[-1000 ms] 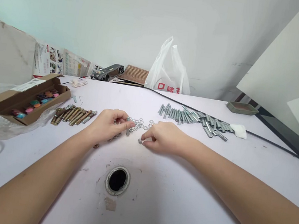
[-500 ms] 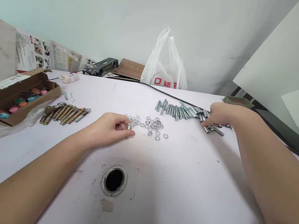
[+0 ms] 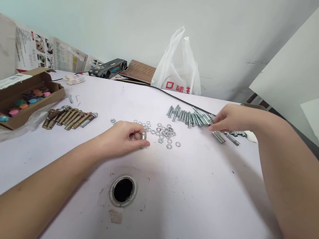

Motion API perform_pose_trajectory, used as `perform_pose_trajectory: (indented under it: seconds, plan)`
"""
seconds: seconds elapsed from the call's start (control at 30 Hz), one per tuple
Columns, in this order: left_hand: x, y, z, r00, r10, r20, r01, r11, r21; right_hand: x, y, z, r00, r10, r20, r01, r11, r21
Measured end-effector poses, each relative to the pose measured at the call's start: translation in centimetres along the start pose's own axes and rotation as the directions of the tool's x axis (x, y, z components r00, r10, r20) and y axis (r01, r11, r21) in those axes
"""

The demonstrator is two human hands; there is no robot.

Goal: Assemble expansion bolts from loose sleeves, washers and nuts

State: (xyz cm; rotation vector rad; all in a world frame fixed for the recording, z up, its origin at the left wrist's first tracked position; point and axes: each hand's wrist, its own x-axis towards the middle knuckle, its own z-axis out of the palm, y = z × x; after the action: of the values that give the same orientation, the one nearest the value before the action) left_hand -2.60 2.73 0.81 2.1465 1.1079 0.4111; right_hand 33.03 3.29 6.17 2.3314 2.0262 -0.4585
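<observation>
My left hand (image 3: 128, 137) rests at the left of the loose washers (image 3: 168, 131), its thumb and fingers closed round a bolt (image 3: 143, 135); only the bolt's silver end shows. Far to the right, my right hand (image 3: 230, 117) reaches down with thumb and index finger pinched at the right end of a row of zinc-plated bolts (image 3: 189, 118). What its fingertips hold, if anything, is hidden. Just under that hand lie split metal sleeves (image 3: 219, 137). Beside my left wrist sit a couple of nuts (image 3: 113, 121).
Several assembled anchor bolts (image 3: 71, 118) lie left, by an open cardboard box (image 3: 58, 94) of colourful items. A round hole (image 3: 123, 191) pierces the white tabletop in front. A white plastic bag (image 3: 178, 70) stands at the back, near a black cable (image 3: 171, 97).
My right hand has shifted slightly left, from the sleeves toward the bolts, uncovering sleeves beneath it. My left hand, still around the bolt, sits slightly further right in view.
</observation>
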Motion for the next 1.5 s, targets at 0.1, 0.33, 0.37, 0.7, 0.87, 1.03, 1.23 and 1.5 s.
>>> perform_pose_trajectory:
  seconds: [0.1,0.33,0.37,0.7,0.87,1.03,1.23,1.5]
  plan:
    - [0.0,0.0,0.2,1.0,0.002,0.005,-0.002,1.0,-0.012,-1.9,-3.8,-0.2,0.966,-0.231,0.121,0.216,0.969,0.121]
    - [-0.1,0.0,0.3,0.998,0.041,0.05,-0.039,0.999,-0.033,-3.2,-9.8,3.2,0.698,-0.699,0.157,0.534,0.653,0.537]
    - [-0.1,-0.1,0.3,0.997,0.046,0.063,-0.044,0.999,-0.026,-3.1,-10.0,3.6,0.685,-0.711,0.162,0.517,0.631,0.578]
    - [-0.2,-0.3,0.8,0.991,0.086,0.105,-0.079,0.995,-0.064,-3.0,-12.5,6.7,0.762,-0.647,-0.024,0.333,0.36,0.871]
    - [-0.1,-0.3,0.7,0.99,0.102,0.101,-0.097,0.994,-0.06,-3.7,-13.5,7.4,0.758,-0.649,-0.074,0.397,0.368,0.841]
    - [0.0,-0.6,0.8,0.988,0.123,0.097,-0.119,0.992,-0.042,-4.0,-13.9,7.8,0.749,-0.629,-0.207,0.471,0.287,0.834]
    - [0.0,-0.7,1.0,0.993,0.096,0.062,-0.094,0.995,-0.035,-4.5,-14.6,7.8,0.69,-0.69,-0.219,0.609,0.389,0.691]
    - [-0.1,-0.2,0.7,0.997,0.029,0.078,-0.026,0.999,-0.042,-4.0,-11.9,4.3,0.81,-0.554,-0.19,0.579,0.711,0.398]
